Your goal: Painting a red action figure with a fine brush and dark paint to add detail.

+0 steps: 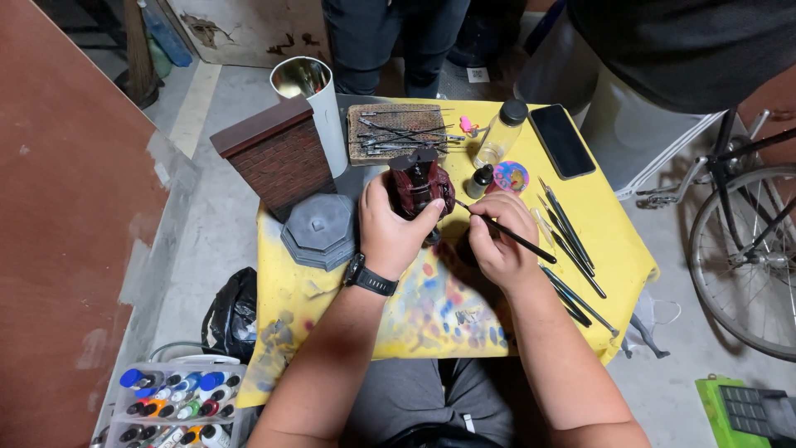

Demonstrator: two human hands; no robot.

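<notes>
A dark red miniature figure (421, 187) is gripped in the left hand (390, 228), whose fingers are closed around its lower part, above the middle of a yellow, paint-stained table (618, 249). A thin paintbrush (506, 234) is pinched in the closed fingers of the right hand (500, 241), with its tip laid against the side of the figure and its handle slanted away to the right. A black wristwatch (370, 280) is worn on the left wrist. Just behind the figure a small dark-capped bottle (478, 181) and a round palette with pink and blue paint (511, 177) are seen, and behind these a clear bottle with a black cap (502, 133), a black phone (562, 140) and a mat bearing metal tools (396, 133). A row of spare brushes (568, 236) is laid to the right. A brick-patterned model wall (278, 158) and a grey octagonal base (321, 230) stand to the left. A tray of paint bottles (176, 405) is set on the floor.
</notes>
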